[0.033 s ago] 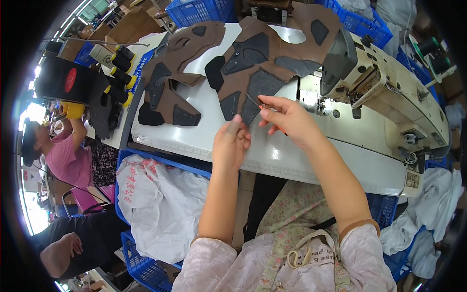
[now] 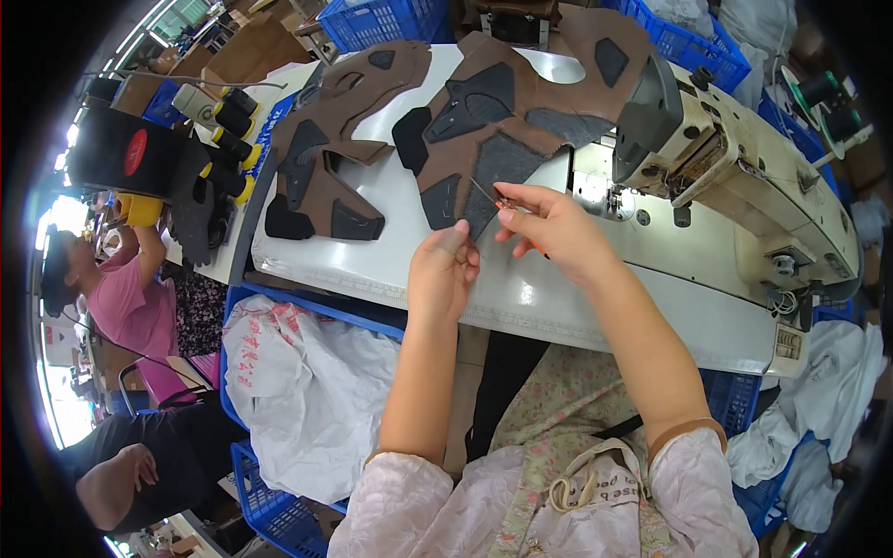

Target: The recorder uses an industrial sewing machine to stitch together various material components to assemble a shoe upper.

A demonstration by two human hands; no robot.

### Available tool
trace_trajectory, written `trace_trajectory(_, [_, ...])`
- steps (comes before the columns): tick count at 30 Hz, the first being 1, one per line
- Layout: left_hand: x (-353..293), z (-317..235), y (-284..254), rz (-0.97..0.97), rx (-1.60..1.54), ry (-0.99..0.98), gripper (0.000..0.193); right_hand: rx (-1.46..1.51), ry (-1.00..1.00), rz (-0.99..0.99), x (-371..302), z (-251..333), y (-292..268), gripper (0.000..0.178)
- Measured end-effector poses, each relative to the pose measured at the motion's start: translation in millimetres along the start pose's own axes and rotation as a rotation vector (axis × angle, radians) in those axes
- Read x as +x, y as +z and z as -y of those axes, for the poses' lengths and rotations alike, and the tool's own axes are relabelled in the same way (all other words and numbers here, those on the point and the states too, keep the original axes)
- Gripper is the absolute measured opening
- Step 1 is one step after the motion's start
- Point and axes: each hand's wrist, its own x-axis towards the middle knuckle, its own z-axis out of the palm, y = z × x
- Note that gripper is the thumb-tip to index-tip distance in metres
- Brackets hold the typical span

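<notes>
A brown shoe-upper-like piece [image 2: 539, 84] with dark grey patches lies on the white sewing table [image 2: 530, 288]. My left hand [image 2: 442, 270] is at its near tip, thumb against the edge and fingers curled underneath. My right hand [image 2: 558, 232] pinches a thin pointed metal tool [image 2: 484, 191] with orange on its handle; its kind is unclear. The tool's shaft lies over the dark grey patch [image 2: 502, 167], near the stitched edge. A second brown piece [image 2: 326, 158] with similar dark patches rests farther left, touched by neither hand.
A sewing machine [image 2: 735, 158] stands at the right, its needle area beside the brown piece. Thread cones [image 2: 233, 119] stand at the left. Blue crates [image 2: 279, 502] and a white sack [image 2: 298, 381] are below the table's near edge. A person in pink [image 2: 130, 298] sits at the left.
My left hand has shifted slightly to the right along the near tip of the brown piece. My right hand and the tool stay in place.
</notes>
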Motion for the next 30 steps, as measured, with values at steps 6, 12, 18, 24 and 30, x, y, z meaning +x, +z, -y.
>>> trace_trajectory(6, [-9, -1, -7, 0.008, 0.078, -0.031, 0.02, -0.003, 0.029, -0.01, -4, -1, -3, 0.052])
trace_trajectory(12, [-17, 2, -9, -0.158, 0.551, 0.183, 0.018, -0.399, 0.019, -0.031, -8, -16, -10, 0.043])
trace_trajectory(18, [-17, 1, -15, -0.145, 0.536, 0.176, 0.018, -1.131, -0.453, -0.042, -17, -22, 4, 0.036])
trace_trajectory(24, [-18, 1, -13, -0.091, 0.574, 0.188, 0.017, -1.192, -0.464, -0.009, -16, -29, 6, 0.036])
trace_trajectory(30, [-18, 7, -19, -0.025, 0.711, 0.248, 0.016, -1.159, -0.482, 0.001, -15, -32, 10, 0.035])
